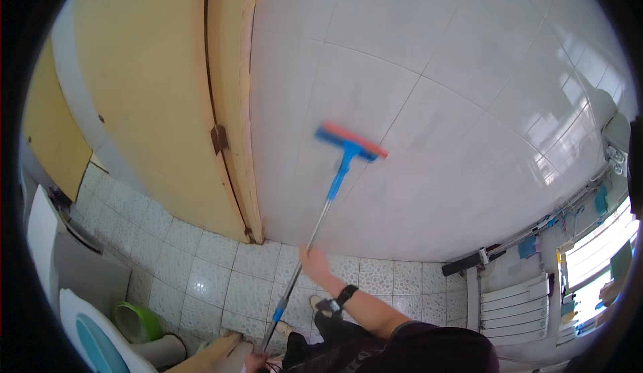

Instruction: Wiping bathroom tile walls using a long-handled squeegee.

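Note:
A long-handled scrub brush [340,172] stretches up and away from me, with a metal pole and blue joints. Its blue and red head lies against the pale tiled wall [415,199] and is blurred by motion. Around the middle of the pole, my right hand [314,264] is closed; a dark band circles that wrist. Low in the view, my left hand [255,362] grips the pole near its bottom end, partly cut off by the lower edge.
A yellowish door [147,91] and its frame stand left of the wall. At the lower left are a white toilet or basin rim [100,326] and a green bucket [137,322]. To the right are a white radiator [514,311] and a bright window [599,259]. Patterned tiles [201,282] cover the floor.

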Demonstrator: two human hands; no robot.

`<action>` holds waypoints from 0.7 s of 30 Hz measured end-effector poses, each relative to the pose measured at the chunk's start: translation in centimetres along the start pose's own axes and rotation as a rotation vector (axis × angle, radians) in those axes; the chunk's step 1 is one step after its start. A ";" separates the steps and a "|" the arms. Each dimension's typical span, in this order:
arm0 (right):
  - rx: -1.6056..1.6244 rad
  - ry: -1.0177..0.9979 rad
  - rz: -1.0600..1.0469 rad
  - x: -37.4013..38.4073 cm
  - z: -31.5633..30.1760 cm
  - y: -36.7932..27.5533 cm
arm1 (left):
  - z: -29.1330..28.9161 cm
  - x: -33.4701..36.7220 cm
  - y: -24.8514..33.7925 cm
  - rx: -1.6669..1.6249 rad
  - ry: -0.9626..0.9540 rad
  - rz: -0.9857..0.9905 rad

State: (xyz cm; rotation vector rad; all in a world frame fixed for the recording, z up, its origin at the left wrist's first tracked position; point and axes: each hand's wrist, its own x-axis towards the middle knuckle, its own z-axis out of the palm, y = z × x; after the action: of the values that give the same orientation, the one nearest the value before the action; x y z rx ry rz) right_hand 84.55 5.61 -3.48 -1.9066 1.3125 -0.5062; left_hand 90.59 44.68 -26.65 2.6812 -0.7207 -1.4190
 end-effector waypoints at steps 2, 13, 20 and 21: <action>-0.018 -0.005 0.072 -0.7 1.9 3.6 | 1.4 -2.0 -2.6 -0.219 -0.080 0.030; 0.324 -0.139 0.046 -2.3 2.1 0.9 | 3.1 -1.9 -4.9 -0.774 -0.045 0.373; 1.271 -0.496 0.056 -1.2 -6.5 -13.4 | -4.5 -0.8 5.1 -0.577 0.193 0.496; 1.325 -0.611 -0.007 -0.1 -8.1 -14.3 | -7.9 -2.7 7.6 -0.578 0.198 0.510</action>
State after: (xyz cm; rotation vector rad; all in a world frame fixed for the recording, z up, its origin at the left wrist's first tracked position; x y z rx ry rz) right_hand 87.81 5.53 12.58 -0.8028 0.3242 -0.5244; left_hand 92.59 37.54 -18.14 1.9737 -0.7564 -1.0147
